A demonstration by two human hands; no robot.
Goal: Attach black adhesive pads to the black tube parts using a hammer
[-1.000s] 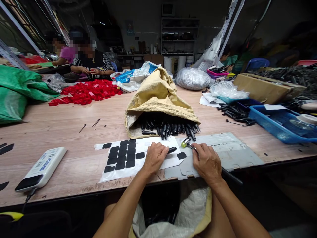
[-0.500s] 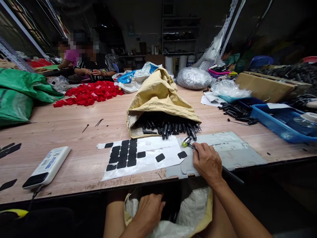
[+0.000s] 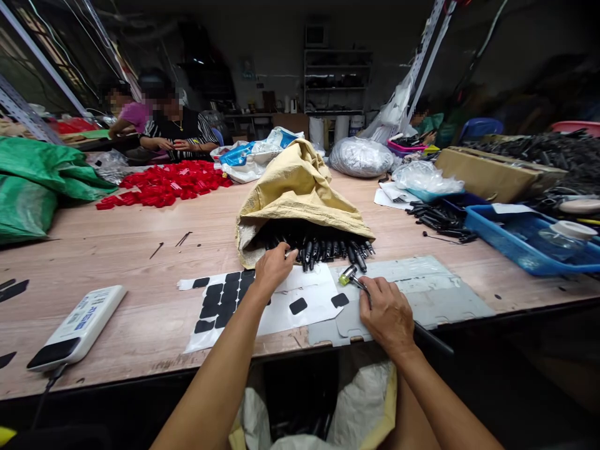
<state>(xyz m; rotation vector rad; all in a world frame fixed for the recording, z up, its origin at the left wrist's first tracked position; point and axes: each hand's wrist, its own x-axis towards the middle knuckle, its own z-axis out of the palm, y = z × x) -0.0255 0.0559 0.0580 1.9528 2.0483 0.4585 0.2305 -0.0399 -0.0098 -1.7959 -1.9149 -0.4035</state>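
My left hand (image 3: 275, 267) reaches to the mouth of a yellow sack (image 3: 300, 181) on the table, its fingers bent beside the black parts (image 3: 323, 251) that spill out. Whether it grips one of them is too small to tell. Closed around the dark handle of a small hammer (image 3: 349, 275) is my right hand (image 3: 387, 312); the yellow-green and metal head rests over a grey sheet (image 3: 422, 284). Black rounded squares (image 3: 298, 305) lie on a white sheet (image 3: 276, 322), partly covered by my left forearm. Below the table edge, another open sack (image 3: 363, 400) sits between the legs.
At the left are a white box with a cable (image 3: 79, 328) and a green sack (image 3: 42, 181). Red pieces (image 3: 173, 182) lie farther back, near a person in striped sleeves. On the right stand a blue tray (image 3: 529, 240) and a cardboard box (image 3: 487, 172).
My left hand has risen from the lower sack to the yellow sack's mouth on the table. My right hand still holds the hammer in nearly the same place. The view has shifted slightly.
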